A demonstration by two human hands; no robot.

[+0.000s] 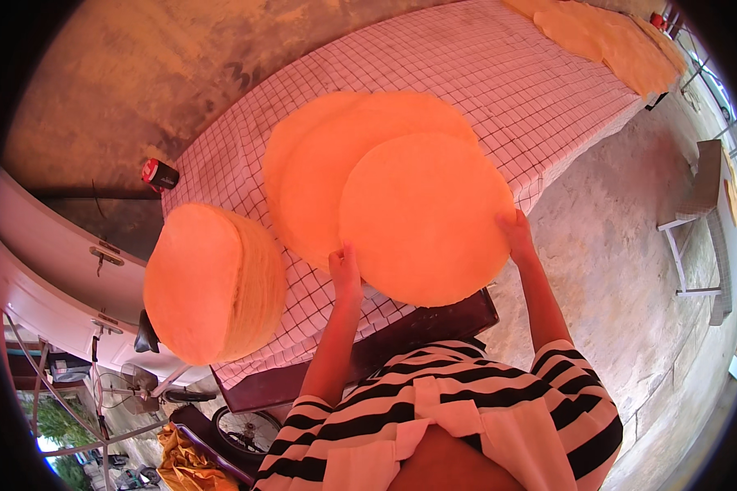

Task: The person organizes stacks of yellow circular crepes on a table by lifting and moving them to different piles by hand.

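Observation:
A large, thin, round flatbread, orange in this light, is held up by its two sides over the near edge of the table. My left hand is closed on its lower left rim. On the right rim, my right hand pinches the edge, fingers partly hidden. Beneath and behind it, overlapping flatbreads lie spread on the checked tablecloth. To the left of my left hand stands a thick stack of the same round sheets, its layered side facing right.
A red and black can-like container stands at the table's left edge. More thin sheets are heaped at the far right end. White door panels are on the left, a bench-like table on the right. A wheel shows below the table.

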